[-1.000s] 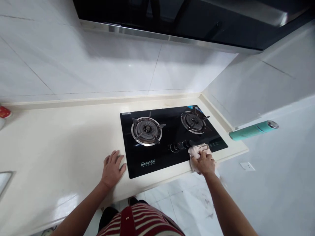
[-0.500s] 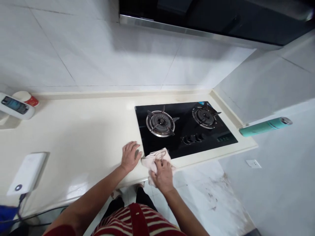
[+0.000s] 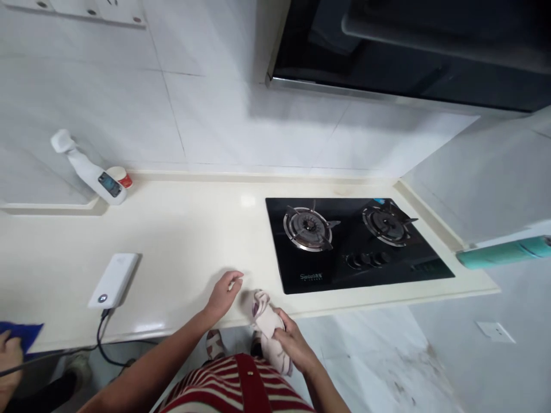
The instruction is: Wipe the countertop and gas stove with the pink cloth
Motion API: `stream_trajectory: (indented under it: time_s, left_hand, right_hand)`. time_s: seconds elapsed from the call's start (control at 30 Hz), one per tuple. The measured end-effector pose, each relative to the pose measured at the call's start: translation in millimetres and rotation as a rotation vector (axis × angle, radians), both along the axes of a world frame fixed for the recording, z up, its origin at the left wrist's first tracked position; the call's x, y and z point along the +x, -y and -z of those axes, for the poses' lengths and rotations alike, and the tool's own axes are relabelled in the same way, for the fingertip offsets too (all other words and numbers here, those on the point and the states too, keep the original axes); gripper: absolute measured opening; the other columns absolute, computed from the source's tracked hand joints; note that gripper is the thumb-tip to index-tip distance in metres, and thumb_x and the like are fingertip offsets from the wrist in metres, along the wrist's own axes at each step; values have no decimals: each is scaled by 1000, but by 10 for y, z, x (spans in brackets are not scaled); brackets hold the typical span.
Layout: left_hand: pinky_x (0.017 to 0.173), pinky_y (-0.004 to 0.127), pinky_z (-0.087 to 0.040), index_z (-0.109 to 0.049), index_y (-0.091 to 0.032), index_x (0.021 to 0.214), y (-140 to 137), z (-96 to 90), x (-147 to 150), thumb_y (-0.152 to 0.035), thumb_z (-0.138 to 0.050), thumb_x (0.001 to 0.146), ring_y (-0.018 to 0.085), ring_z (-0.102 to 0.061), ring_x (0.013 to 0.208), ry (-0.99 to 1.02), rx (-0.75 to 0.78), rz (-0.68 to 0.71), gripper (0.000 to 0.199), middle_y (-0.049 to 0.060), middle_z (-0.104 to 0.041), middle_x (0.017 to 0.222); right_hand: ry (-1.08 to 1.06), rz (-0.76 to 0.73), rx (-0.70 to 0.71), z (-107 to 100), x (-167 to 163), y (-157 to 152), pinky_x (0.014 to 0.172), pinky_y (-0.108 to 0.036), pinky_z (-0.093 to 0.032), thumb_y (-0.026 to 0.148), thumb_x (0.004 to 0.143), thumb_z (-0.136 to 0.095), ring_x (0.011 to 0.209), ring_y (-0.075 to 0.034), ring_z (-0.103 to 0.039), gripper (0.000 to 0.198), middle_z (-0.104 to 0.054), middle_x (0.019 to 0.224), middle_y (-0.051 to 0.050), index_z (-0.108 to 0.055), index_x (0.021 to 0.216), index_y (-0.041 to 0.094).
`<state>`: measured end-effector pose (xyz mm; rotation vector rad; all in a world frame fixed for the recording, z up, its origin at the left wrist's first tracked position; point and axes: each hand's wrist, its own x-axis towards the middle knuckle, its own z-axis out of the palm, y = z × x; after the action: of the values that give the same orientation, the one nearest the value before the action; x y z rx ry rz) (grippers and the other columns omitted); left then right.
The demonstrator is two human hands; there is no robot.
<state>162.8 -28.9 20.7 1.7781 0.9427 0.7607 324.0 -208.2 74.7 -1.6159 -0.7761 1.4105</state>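
Note:
A pale pinkish cloth [image 3: 267, 321], bunched into a roll, is gripped in my right hand [image 3: 296, 343] at the counter's front edge, part of it hanging below. Left of it, my left hand [image 3: 224, 293] hovers at or just over the countertop, holding nothing, its fingers loosely bent with the thumb apart; I cannot tell whether it touches. The black glass gas stove [image 3: 336, 267], with two burners and a row of knobs, lies to the right of both hands.
A white power bank [image 3: 114, 281] with a black cable lies on the countertop [image 3: 181, 241]. A white spray bottle [image 3: 92, 175] leans near a paper cup [image 3: 120, 175]. At lower left, another person's hand [image 3: 9, 358] is by a blue cloth [image 3: 23, 332]. The range hood [image 3: 387, 86] overhangs the stove.
My right hand has drawn the cloth back from the stove's front left corner and bunched it up. The view has swung left, bringing in the other person's hand.

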Motion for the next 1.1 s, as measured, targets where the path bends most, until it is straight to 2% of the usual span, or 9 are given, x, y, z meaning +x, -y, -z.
stream_trajectory:
  time_s: [0.13, 0.2, 0.37, 0.43, 0.57, 0.77, 0.87, 0.97, 1.1]
  left_hand:
    - [82, 33, -57, -65, -20, 104, 0, -148, -225, -36, -47, 94, 19, -70, 93, 18, -81, -75, 26, 6, -73, 102]
    - [82, 34, -57, -64, -19, 108, -44, -245, -314, -38, -45, 95, 20, -69, 96, 17, -97, -170, 29, 7, -71, 106]
    - [102, 45, -48, -66, -22, 111, -130, -351, -419, -35, -52, 91, 26, -56, 121, -80, 187, -383, 28, 10, -61, 123]
    - [108, 48, -44, -67, -21, 113, -110, -312, -368, -31, -53, 89, 28, -53, 125, -167, 302, -343, 29, 11, -60, 126]
    - [114, 52, -35, -63, -23, 128, 24, -178, -79, -29, -56, 88, 31, -43, 138, -436, 348, -53, 41, 12, -53, 144]
    - [112, 73, -10, -45, -36, 149, 270, -12, 477, -61, -68, 79, 51, -8, 149, -699, 307, 152, 78, 13, -21, 165]
    - [108, 71, -21, -53, -40, 142, 305, -8, 730, -56, -65, 84, 50, -23, 143, -686, 401, 158, 61, 12, -34, 158]
    - [100, 57, -38, -70, -32, 117, 211, -35, 952, -35, -63, 86, 38, -46, 123, -646, 461, 114, 32, 12, -56, 133]
    - [92, 42, -46, -71, -22, 102, -22, -121, 1059, -17, -61, 79, 27, -53, 106, -547, 422, -16, 25, 11, -59, 111]
  right_hand:
    - [-286, 300, 111, -102, -104, -393, 85, -32, -50, 42, 73, -72, 96, -22, -63, 54, -70, 107, -4, -60, 122, 24]
    - [-254, 297, 184, -69, -13, -546, 93, -36, -50, 46, 73, -73, 105, -24, -63, 55, -69, 116, -6, -62, 123, 23]
    - [486, 196, 276, 323, 629, -482, 94, -42, -52, 48, 78, -64, 100, -24, -64, 44, -68, 114, -10, -68, 112, 20]
    - [693, 286, 257, 477, 916, -379, 90, -43, -53, 49, 80, -56, 96, -25, -64, 43, -67, 110, -12, -68, 109, 19]
    - [1024, 316, 289, 592, 1343, -380, 98, -47, -47, 44, 87, -47, 110, -28, -58, 39, -64, 115, -15, -69, 105, 18]
    - [1489, 260, 173, 751, 1692, -650, 105, -54, -37, 40, 95, -34, 132, -34, -44, 50, -52, 138, -20, -67, 120, 13]
    - [1592, 203, 106, 878, 1739, -678, 110, -57, -29, 37, 97, -28, 139, -36, -35, 55, -49, 143, -23, -62, 129, 8]
    - [1625, 177, 85, 922, 1724, -659, 111, -57, -25, 36, 98, -27, 143, -35, -31, 55, -47, 145, -23, -60, 132, 8]
    - [1634, 143, 57, 859, 1698, -637, 111, -58, -24, 35, 99, -26, 143, -35, -31, 55, -47, 146, -23, -60, 133, 9]
